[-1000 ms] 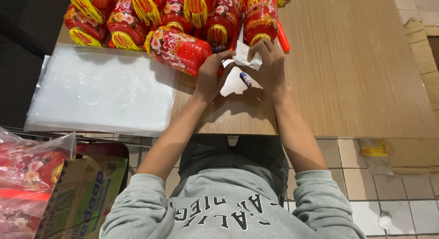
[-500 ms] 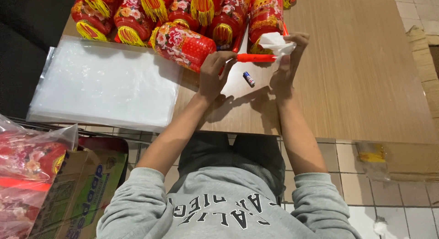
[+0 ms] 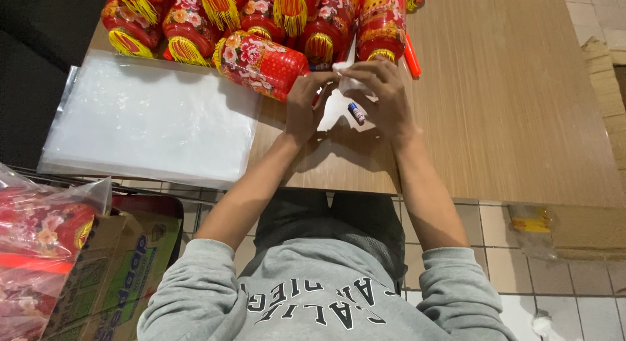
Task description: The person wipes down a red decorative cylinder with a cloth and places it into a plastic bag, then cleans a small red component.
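Note:
My left hand (image 3: 303, 103) and my right hand (image 3: 385, 96) meet over a small white plastic bag (image 3: 334, 116) at the near edge of the wooden table (image 3: 508, 119). The fingers of both hands pinch the bag's top edge. A small blue and white cylinder (image 3: 356, 113) shows on or inside the bag, just below my right fingers. A red flowered paper lantern (image 3: 261, 62) lies on its side right beside my left hand. A thin red-orange stick (image 3: 412, 57) lies on the table just beyond my right hand.
Several more red lanterns with yellow tassels (image 3: 306, 15) crowd the table's far edge. A stack of clear plastic bags (image 3: 150, 119) covers the left of the table. A cardboard box (image 3: 111, 276) and bagged lanterns (image 3: 39, 230) stand at lower left on the tiled floor (image 3: 495, 250).
Half a second ago a red-orange stick sat crosswise between my hands. Now my hands have closed together on the white bag's top, and a stick lies beside the lanterns.

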